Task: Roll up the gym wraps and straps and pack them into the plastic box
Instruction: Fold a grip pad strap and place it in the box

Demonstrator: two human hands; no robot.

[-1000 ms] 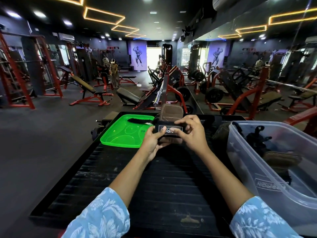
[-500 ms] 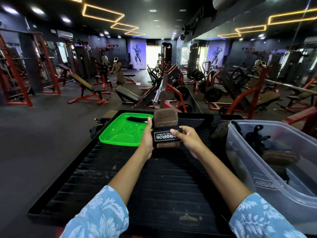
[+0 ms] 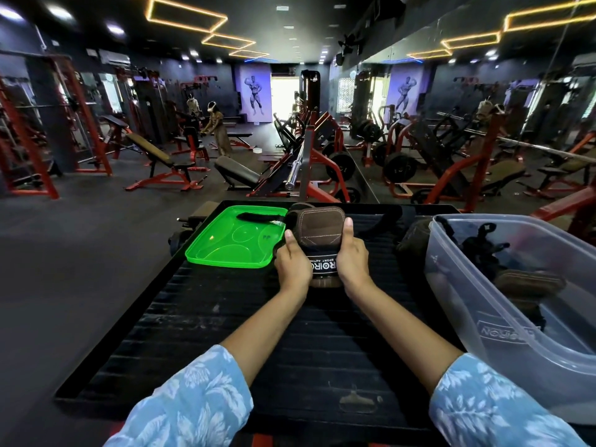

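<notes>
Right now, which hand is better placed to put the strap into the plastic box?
Right. The right hand already grips the strap on the side nearer the plastic box; the left hand would have to cross over.

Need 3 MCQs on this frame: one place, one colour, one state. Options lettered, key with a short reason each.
1. Where is the clear plastic box?
A. left of both hands
B. right of both hands
C. on the floor

2. What colour is the lid?
A. green
B. red
C. white

3. How is the brown grip pad held?
A. lying untouched
B. by one hand only
C. by both hands

Key:
1 B: the box stands on the black mat past the right hand.
2 A: the lid is bright green.
3 C: the left hand and right hand grip its sides, thumbs up.
</notes>
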